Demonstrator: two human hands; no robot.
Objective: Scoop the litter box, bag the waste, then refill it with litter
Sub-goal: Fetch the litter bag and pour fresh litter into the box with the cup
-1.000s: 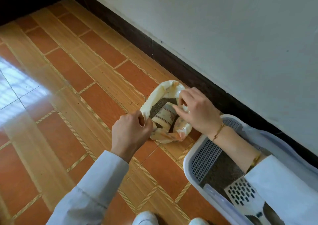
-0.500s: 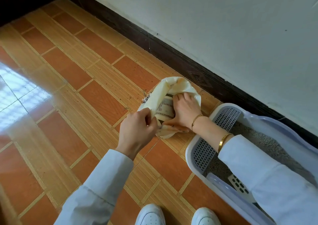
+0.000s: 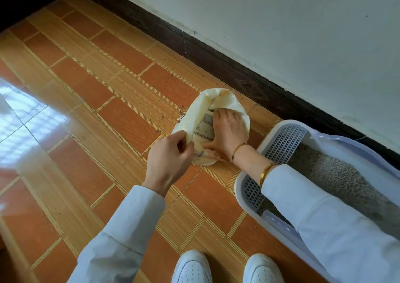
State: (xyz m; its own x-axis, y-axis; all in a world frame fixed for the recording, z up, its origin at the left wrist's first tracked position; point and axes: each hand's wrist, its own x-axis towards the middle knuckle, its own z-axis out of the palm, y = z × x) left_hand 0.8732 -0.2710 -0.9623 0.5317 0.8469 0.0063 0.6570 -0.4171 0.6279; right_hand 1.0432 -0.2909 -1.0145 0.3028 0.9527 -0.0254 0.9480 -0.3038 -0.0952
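Orange and tan tiled flooring (image 3: 121, 118) ran up to a dark skirting board (image 3: 216, 55) below a pale wall, with small crumbs of grit scattered on the tiles near the far side. On the floor, just left of the litter box, sat a cream-coloured crumpled plastic bag (image 3: 195, 118), its mouth open towards the person. The left hand (image 3: 171, 157), in a pale sleeve, pinched the near left edge of the bag between thumb and fingers. The right hand (image 3: 227, 131), wearing gold bracelets at the wrist, was inside the bag's mouth with fingers extended together, pressing flat on a printed wrapper or packet inside; whether it gripped anything could not be told. To the right stood the white plastic litter box (image 3: 244, 187) with a grid-patterned end, holding grey granular litter (image 3: 337, 174), partly hidden by the right forearm. White shoes (image 3: 192, 267) showed at the near edge.
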